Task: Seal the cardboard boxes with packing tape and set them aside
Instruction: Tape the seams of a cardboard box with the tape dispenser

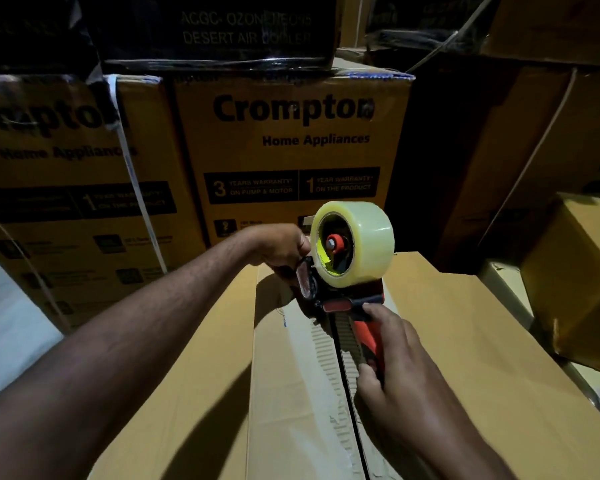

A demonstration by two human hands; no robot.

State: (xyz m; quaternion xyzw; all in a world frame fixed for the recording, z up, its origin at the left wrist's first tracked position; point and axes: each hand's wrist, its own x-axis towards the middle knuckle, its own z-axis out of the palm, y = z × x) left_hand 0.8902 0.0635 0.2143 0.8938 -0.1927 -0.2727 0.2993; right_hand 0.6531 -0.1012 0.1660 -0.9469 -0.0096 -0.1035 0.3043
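Observation:
A brown cardboard box (465,341) lies in front of me, its two top flaps meeting at a dark centre seam with torn corrugated edges. A tape dispenser (329,292) with a red handle and a roll of clear tape (364,244) stands at the seam's far end. My right hand (392,362) grips the red handle. My left hand (284,247) reaches over the box's far edge with its fingers curled at the dispenser's front end, beside the roll; what they hold is hidden.
Stacked yellow Crompton appliance boxes (291,150) form a wall right behind the box. Another yellow box (66,202) with a white strap stands at the left. A smaller brown box (579,271) sits to the right. Dark cartons are piled above.

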